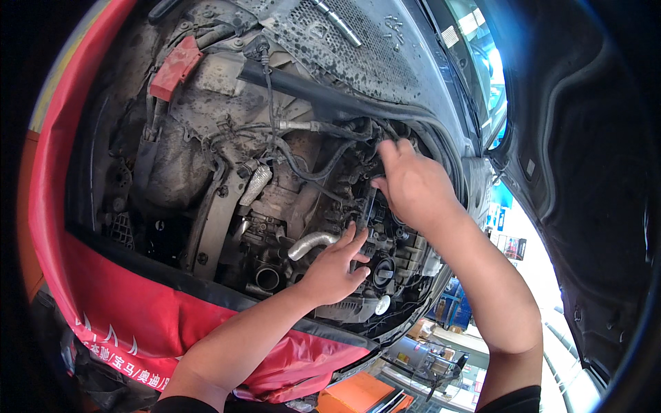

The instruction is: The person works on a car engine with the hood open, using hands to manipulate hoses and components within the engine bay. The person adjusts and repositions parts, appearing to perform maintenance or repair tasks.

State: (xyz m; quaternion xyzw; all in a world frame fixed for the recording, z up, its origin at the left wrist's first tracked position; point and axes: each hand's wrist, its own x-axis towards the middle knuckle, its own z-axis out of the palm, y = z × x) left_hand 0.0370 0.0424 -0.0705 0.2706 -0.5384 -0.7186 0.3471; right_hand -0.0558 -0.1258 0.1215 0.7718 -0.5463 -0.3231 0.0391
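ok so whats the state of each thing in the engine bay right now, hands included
left hand: open, fingers spread, resting on the engine top
right hand: fingers curled, reaching into the black hoses at the back
round black filler cap: in place on the engine
red plastic terminal cover: closed, dusty
red fabric fender cover: draped over the car's edge
dark car hood: raised

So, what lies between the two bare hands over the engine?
In the head view, a slim dark tool shaft runs from left hand to right hand.
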